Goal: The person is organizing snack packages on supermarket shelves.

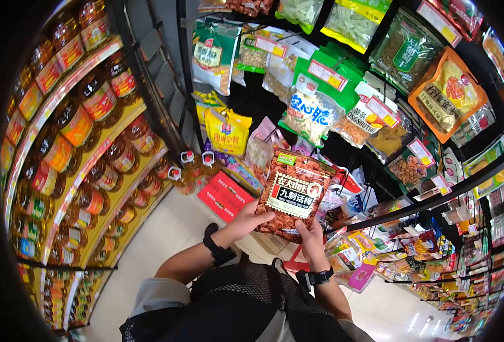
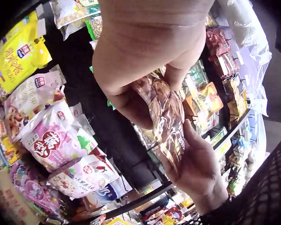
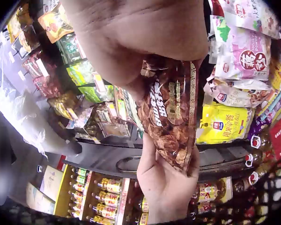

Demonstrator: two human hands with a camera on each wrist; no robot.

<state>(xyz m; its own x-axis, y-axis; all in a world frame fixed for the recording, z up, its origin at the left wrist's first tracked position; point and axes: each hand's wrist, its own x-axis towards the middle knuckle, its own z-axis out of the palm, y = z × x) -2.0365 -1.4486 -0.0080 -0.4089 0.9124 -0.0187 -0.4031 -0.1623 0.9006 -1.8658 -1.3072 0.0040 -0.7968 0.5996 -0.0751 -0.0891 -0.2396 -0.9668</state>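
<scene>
A brown snack bag [image 1: 295,196] with a black label is held upright in front of the body, its printed front toward the head camera. My left hand [image 1: 248,221] grips its lower left edge, thumb on the front. At the lower right edge my right hand [image 1: 311,239] pinches it with the thumb on the front. In the left wrist view the bag [image 2: 166,122] appears side-on between the left hand [image 2: 145,51] and the right hand [image 2: 199,164]. The right wrist view shows the bag [image 3: 171,112] between the right hand [image 3: 136,37] and the left hand [image 3: 166,187].
Shelves of bottles [image 1: 95,102] curve along the left. Racks of hanging snack bags fill the front and right, with a yellow bag [image 1: 227,132] and a white-green bag [image 1: 309,117] behind the held one. A red box [image 1: 225,196] lies low ahead, above the tiled floor [image 1: 149,239].
</scene>
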